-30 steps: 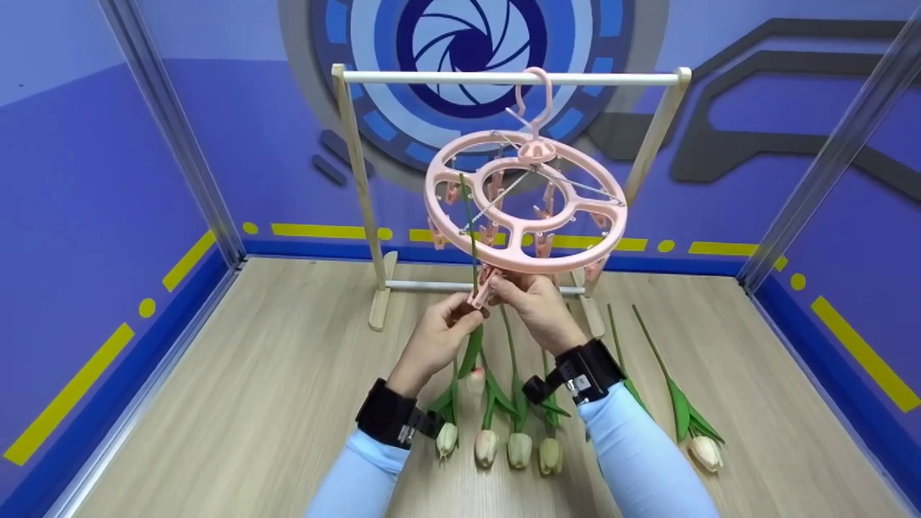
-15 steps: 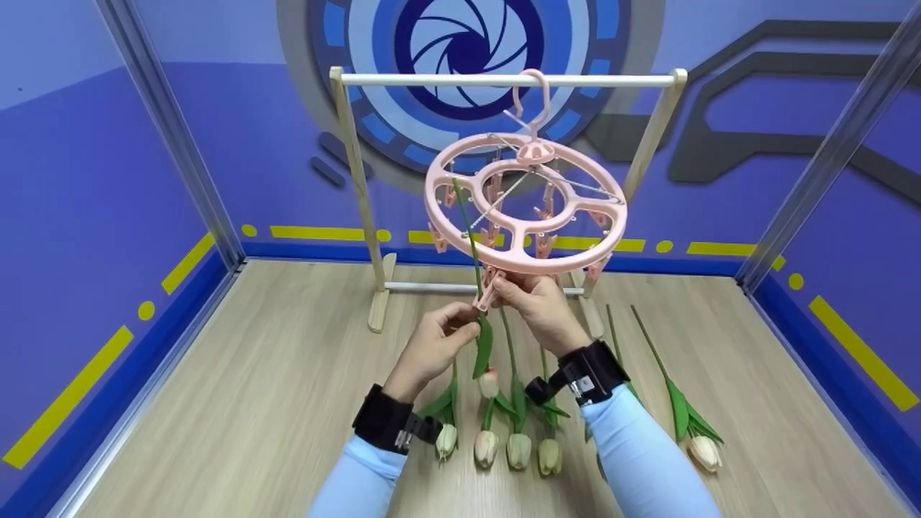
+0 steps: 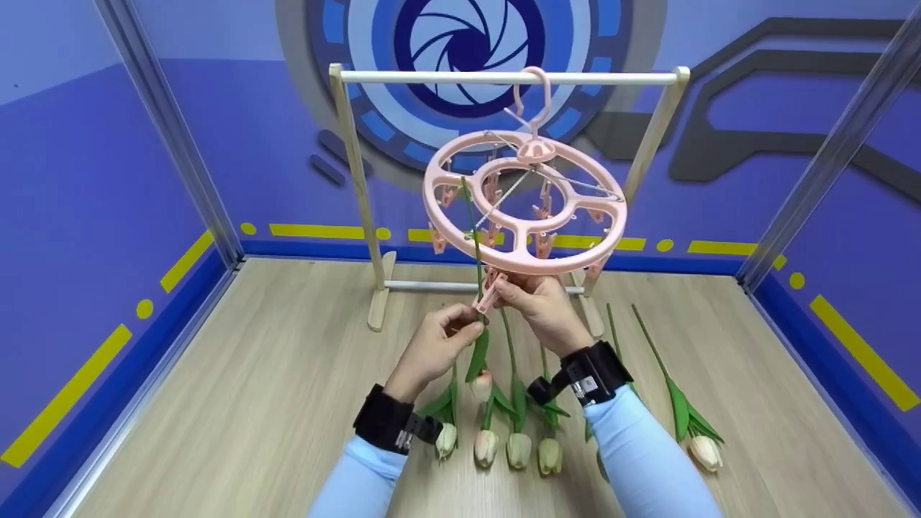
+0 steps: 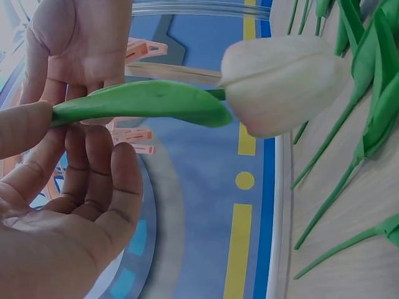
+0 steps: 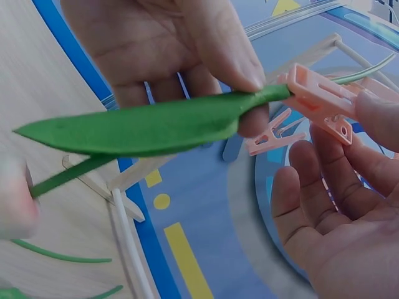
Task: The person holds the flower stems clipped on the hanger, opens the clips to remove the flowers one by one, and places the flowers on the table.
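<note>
An artificial tulip (image 3: 481, 387) hangs bloom downward, its stem rising past the front of a pink hanger ring (image 3: 522, 262). My left hand (image 3: 432, 347) pinches the stem between thumb and forefinger, just above the green leaf (image 5: 131, 128). A pink clothespin (image 5: 329, 99), one of those hung from the ring, sits with its jaws at the stem; whether they bite on it I cannot tell. Thumb and fingers of my right hand (image 3: 541, 311) squeeze the handle end of that clothespin. In the left wrist view the pale bloom (image 4: 283, 84) shows fully.
Several tulips (image 3: 519, 450) lie on the wooden table (image 3: 216, 403), one farther right (image 3: 705, 453). The ring hangs by its hook (image 3: 548, 93) from a white rod (image 3: 432, 77) on a wooden stand. More clothespins (image 3: 545, 246) dangle around the ring.
Over the last second the left hand has dropped slightly along with the tulip, whose bloom swung a little right, then back. The right hand keeps its grip on the clothespin.
</note>
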Demonstrator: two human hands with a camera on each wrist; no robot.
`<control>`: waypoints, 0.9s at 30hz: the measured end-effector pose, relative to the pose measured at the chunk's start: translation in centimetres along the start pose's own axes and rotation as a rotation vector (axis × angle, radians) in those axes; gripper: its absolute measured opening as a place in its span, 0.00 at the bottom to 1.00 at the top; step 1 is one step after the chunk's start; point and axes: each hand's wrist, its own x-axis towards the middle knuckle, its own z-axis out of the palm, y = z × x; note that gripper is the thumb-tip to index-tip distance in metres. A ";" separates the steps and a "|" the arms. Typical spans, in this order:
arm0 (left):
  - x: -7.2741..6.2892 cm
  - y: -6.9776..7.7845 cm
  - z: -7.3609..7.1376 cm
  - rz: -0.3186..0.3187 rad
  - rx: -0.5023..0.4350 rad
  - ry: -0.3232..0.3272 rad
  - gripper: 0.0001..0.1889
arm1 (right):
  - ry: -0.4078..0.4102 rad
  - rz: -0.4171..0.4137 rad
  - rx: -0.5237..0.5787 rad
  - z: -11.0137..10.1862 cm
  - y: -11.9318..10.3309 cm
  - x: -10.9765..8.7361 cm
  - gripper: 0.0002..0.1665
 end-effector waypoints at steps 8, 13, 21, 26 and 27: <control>-0.3 -0.5 -0.2 0.007 -0.015 0.023 0.09 | 0.017 0.024 -0.012 -0.3 0.2 -0.2 0.15; -0.6 -0.5 -0.2 0.013 -0.024 0.034 0.09 | 0.027 0.038 -0.015 -0.3 0.3 -0.3 0.17; -1.4 -0.3 -0.4 0.013 -0.063 0.049 0.11 | -0.010 0.027 -0.059 -0.6 0.3 -0.4 0.16; -1.8 -0.3 -0.3 -0.001 -0.073 0.098 0.10 | -0.026 0.025 -0.069 -0.7 0.4 -0.4 0.19; -1.8 -0.3 -0.3 -0.003 -0.077 0.104 0.10 | -0.027 0.024 -0.074 -0.7 0.4 -0.4 0.19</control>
